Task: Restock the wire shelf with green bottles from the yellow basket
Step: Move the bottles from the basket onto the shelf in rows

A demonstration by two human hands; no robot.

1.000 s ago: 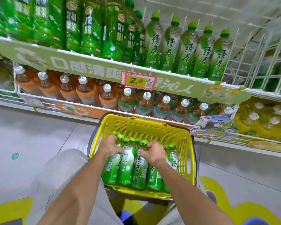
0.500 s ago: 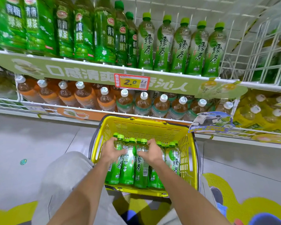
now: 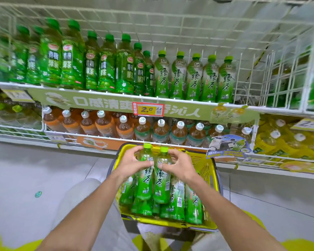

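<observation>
The left hand (image 3: 132, 164) wraps its fingers around the neck and shoulder of one clear plastic bottle of green tea (image 3: 145, 175), and the right hand (image 3: 178, 166) does the same with a second bottle of the same kind (image 3: 162, 180). Each hand is closed on its own bottle, thumbs across the front just above the labels. The two bottles stand upright and side by side, touching between the hands, lifted partly clear of the others.

Each bottle has a bright lime-green screw cap, a clear shoulder showing pale yellowish liquid, and a green wrap label with large dark characters running down it. The bottoms of the labels carry small white print.

Directly beneath the hands sits the yellow perforated plastic basket (image 3: 207, 180), with more of the same green bottles (image 3: 177, 201) lying and leaning inside it, packed close together.

Above and beyond the hands runs the white wire shelf (image 3: 198, 102). On it, up and slightly right of the hands, five matching lime-capped bottles (image 3: 194, 78) stand in a row; to their right the shelf is bare wire. Up and to the left stand darker green bottles with dark green caps (image 3: 105, 64). A red and yellow price tag (image 3: 148, 109) hangs on the shelf edge just above the hands. Between that edge and the hands, a lower shelf holds brown tea bottles with white caps (image 3: 123, 125).
</observation>
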